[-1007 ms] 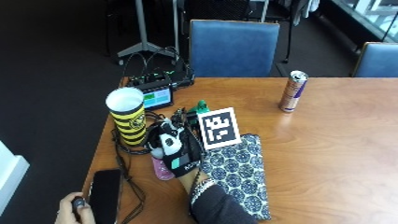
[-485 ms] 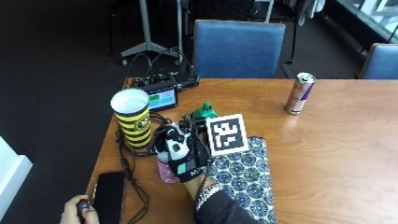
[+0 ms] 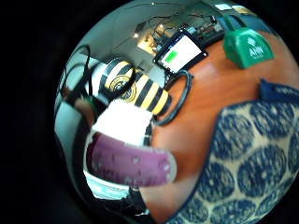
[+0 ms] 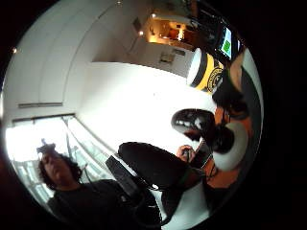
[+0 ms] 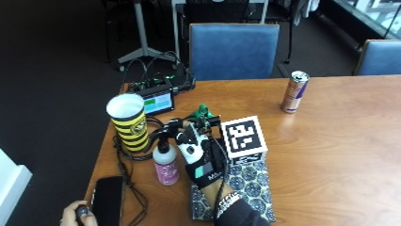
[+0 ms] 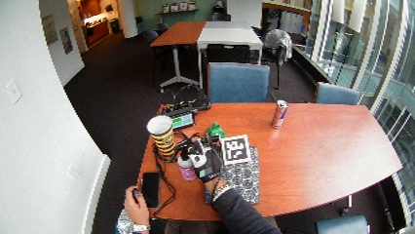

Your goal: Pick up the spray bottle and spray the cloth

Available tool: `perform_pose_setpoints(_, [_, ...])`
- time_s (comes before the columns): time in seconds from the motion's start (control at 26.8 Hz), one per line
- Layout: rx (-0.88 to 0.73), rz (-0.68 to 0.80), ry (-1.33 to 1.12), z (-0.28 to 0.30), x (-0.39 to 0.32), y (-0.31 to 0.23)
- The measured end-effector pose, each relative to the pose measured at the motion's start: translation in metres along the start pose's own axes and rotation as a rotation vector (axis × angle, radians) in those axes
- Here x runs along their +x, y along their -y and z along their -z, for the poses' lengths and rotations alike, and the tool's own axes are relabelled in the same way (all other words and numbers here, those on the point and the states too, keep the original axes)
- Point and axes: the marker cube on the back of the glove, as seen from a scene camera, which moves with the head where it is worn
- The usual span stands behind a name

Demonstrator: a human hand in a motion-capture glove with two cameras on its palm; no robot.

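Observation:
A small spray bottle (image 5: 166, 167) with a pink body, white collar and black spray head stands on the wooden table (image 5: 325, 155), left of a blue patterned cloth (image 5: 247, 188). My gloved right hand (image 5: 199, 162) hovers over the cloth's left edge, right beside the bottle, fingers stretched towards the spray head. I cannot see a grip round the bottle. The little finger side palm view shows the bottle (image 3: 126, 163) close by and the cloth (image 3: 252, 158) beside it. The thumb side palm view shows the black spray head (image 4: 194, 122). In the wide outside view the hand (image 6: 206, 165) is next to the bottle (image 6: 187, 170).
A yellow-and-black striped cup (image 5: 128, 122) stands just behind the bottle among black cables. A small screen device (image 5: 158, 101) and a green object (image 5: 202, 113) lie further back. A drink can (image 5: 294, 92) stands far right. A phone (image 5: 108, 202) lies by the bare left hand (image 5: 78, 215).
The outside view itself has shifted. The gloved hand stays close beside the bottle, now slightly more over the cloth's edge; the bottle and cloth have not moved.

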Motion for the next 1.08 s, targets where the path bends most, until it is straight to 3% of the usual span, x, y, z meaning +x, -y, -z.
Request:
perform_pose_setpoints(0.3, [-0.238, -0.048, -0.33, 0.029, -0.005, -0.033])
perform_pose_setpoints(0.52, [-0.405, 0.045, -0.73, 0.045, -0.025, -0.061])
perform_pose_setpoints(0.67, [-0.443, 0.117, -0.854, 0.053, -0.038, -0.085])
perform_pose_setpoints(0.86, [-0.491, 0.106, -0.979, 0.061, -0.04, -0.119])
perform_pose_setpoints(1.08, [-0.517, 0.132, -1.05, 0.056, -0.038, -0.127])
